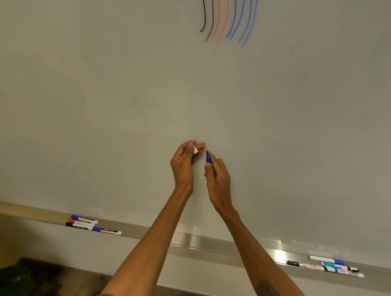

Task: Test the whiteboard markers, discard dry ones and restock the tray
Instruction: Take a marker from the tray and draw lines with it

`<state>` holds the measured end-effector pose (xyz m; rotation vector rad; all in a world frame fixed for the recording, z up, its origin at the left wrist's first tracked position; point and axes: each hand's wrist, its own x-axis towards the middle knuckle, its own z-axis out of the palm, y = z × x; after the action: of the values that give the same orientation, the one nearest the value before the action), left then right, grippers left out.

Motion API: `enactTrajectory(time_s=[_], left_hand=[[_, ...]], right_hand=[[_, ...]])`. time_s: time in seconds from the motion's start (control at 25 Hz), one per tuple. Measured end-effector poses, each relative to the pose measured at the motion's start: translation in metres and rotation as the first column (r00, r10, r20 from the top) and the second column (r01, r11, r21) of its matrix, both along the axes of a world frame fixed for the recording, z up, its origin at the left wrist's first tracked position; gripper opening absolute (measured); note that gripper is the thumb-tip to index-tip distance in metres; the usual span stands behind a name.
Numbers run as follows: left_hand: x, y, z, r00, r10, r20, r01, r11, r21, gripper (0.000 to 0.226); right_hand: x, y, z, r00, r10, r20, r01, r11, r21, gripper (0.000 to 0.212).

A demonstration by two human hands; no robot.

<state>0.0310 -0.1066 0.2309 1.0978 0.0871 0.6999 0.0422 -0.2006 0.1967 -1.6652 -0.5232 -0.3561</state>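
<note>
Two hands raised before the whiteboard, left hand pinching a small white piece, right hand gripping a blue marker

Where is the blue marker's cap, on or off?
Off. The blue marker's dark tip shows bare above the right hand.

Head view, facing whiteboard, close, angled upward

Nothing readable here tbh. The markers at 8 o'clock and markers at 4 o'clock on the tray have printed labels, all too blurry.
</note>
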Motion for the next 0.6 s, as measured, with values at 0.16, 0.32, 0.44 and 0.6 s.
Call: enactTrajectory(time_s=[0.16, 0.32, 0.44, 0.6], left_hand=[[0.009, 0.005, 0.041, 0.983, 0.153, 0.101, -0.166, 0.976, 0.142, 0.026], [0.014, 0.009, 0.09, 0.925, 0.254, 0.282, -0.323, 0.916, 0.238, 0.022], [0.026, 0.015, 0.127, 0.865, 0.296, 0.406, -0.426, 0.86, 0.28, 0.029], [0.045, 0.026, 0.171, 0.795, 0.309, 0.523, -0.518, 0.795, 0.317, 0.032]], right_hand=[[-0.005, -0.008, 0.058, 0.999, 0.052, 0.015, -0.054, 0.977, 0.208, 0.039], [-0.005, -0.02, 0.112, 0.993, 0.095, 0.069, -0.114, 0.924, 0.364, 0.019], [-0.001, -0.032, 0.143, 0.979, 0.19, 0.071, -0.2, 0.85, 0.487, 0.026], [0.005, -0.043, 0.173, 0.964, 0.253, 0.087, -0.257, 0.789, 0.557, 0.028]])
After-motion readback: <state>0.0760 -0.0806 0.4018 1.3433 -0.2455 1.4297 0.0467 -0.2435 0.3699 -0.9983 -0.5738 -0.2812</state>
